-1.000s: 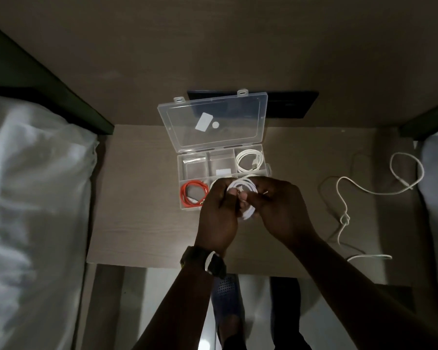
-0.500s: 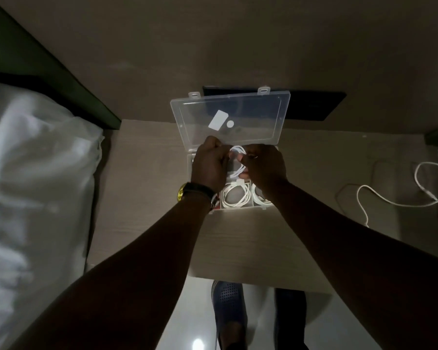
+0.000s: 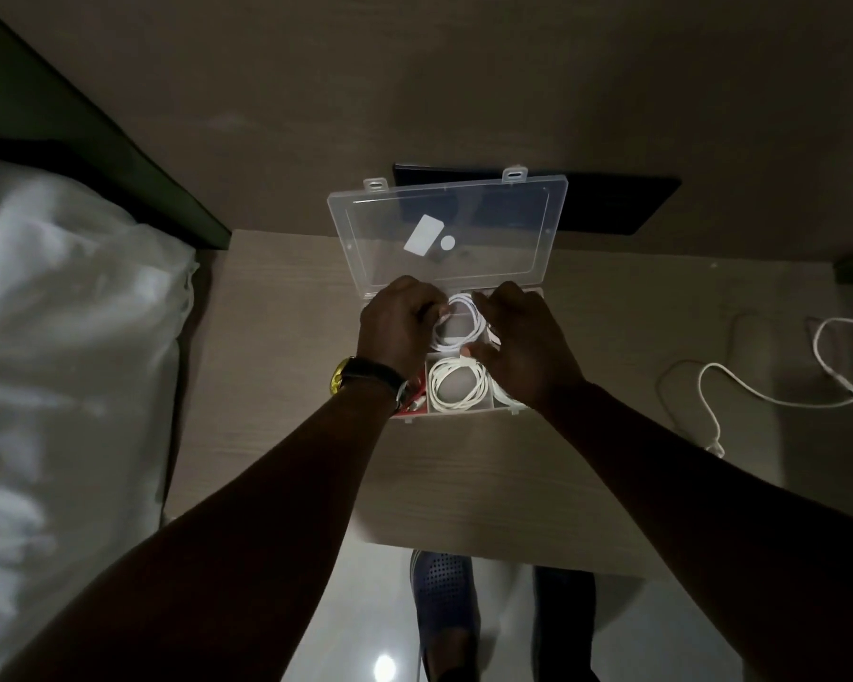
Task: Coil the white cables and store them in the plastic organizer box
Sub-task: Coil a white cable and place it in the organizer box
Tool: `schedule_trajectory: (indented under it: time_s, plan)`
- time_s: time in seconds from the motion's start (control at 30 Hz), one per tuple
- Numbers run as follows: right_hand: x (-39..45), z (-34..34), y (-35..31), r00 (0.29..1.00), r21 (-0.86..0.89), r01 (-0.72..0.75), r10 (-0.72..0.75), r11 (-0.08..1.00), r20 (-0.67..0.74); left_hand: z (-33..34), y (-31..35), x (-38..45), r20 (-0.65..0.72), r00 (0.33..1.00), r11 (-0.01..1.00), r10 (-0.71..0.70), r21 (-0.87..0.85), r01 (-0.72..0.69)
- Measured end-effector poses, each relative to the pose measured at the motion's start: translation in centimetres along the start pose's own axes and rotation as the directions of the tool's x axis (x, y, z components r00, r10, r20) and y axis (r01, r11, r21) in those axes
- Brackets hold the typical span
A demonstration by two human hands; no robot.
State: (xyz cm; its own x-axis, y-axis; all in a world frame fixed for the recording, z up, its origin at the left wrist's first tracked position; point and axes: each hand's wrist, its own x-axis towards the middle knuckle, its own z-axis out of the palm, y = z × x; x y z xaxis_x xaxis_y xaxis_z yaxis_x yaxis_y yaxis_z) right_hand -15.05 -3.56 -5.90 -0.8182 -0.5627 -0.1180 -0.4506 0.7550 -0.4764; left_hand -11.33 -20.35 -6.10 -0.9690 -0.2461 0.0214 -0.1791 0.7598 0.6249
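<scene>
Head view.

Item: clear plastic organizer box [image 3: 464,410], set toward the far edge of the wooden table [image 3: 286,366], about mid-width. Lid [image 3: 446,233] raised and tilted back, bearing two white stickers.

Item: coiled white cable [image 3: 459,321], in a far compartment of the box, between the two hands.

Item: left hand [image 3: 399,329], over the box's left part, fingers curled and bunched at the coil's left side; whether they pinch it cannot be told.

Item: right hand [image 3: 523,342], over the box's right part, fingers loosely bent, slightly apart, tips at the coil's right edge.

Item: second coiled white cable [image 3: 456,386], in the near middle compartment.

Item: red cable [image 3: 414,393], near left compartment, mostly hidden by the left wrist.

Item: loose white cable [image 3: 739,386], uncoiled, near the table's right edge.

Item: wristwatch [image 3: 363,376], left wrist.
</scene>
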Motion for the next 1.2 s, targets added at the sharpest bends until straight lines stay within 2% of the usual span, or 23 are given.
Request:
schedule_trajectory:
  time_s: [0.1,0.17,0.3,0.43,0.73,0.9,1.03,1.2]
  plan:
    - [-0.7,-0.4,0.9,0.999,-0.131,0.049,-0.048,0.99,0.011,-0.5,-1.0,-1.2,0.158,0.978,0.986,0.134,0.073,-0.147]
    - [-0.6,-0.7,0.8,0.998,-0.169,0.065,-0.063,0.983,0.015,-0.5,-1.6,-2.1,0.22,0.964,0.983,0.151,0.071,-0.17]
    - [-0.5,-0.9,0.9,0.995,-0.168,0.101,-0.101,0.981,0.012,-0.6,-1.9,-2.5,0.232,0.962,0.983,0.143,0.078,-0.165]
    - [0.3,-1.1,0.1,0.995,-0.241,0.095,-0.091,0.966,0.03,-0.7,-1.2,-2.2,0.237,0.963,0.969,0.128,0.176,-0.172]
    - [1.1,-2.0,-2.6,0.975,-0.417,0.202,-0.145,0.886,0.166,-0.6,0.1,-1.8,0.213,0.973,0.972,0.09,0.196,-0.133]
    - [0.4,-1.1,-4.2,0.972,-0.336,0.049,0.033,0.941,0.233,-0.1,0.2,-1.7,0.182,0.978,0.97,0.099,0.202,-0.136]
    - [-1.1,-1.1,-2.7,0.989,-0.24,-0.009,0.044,0.971,0.141,-0.3,0.6,-2.3,0.158,0.982,0.972,0.107,0.189,-0.137]
    - [-3.9,-1.7,-0.3,0.999,-0.011,-0.046,0.046,0.999,-0.013,-0.3,1.4,-2.5,0.097,0.98,0.959,0.174,0.211,-0.191]
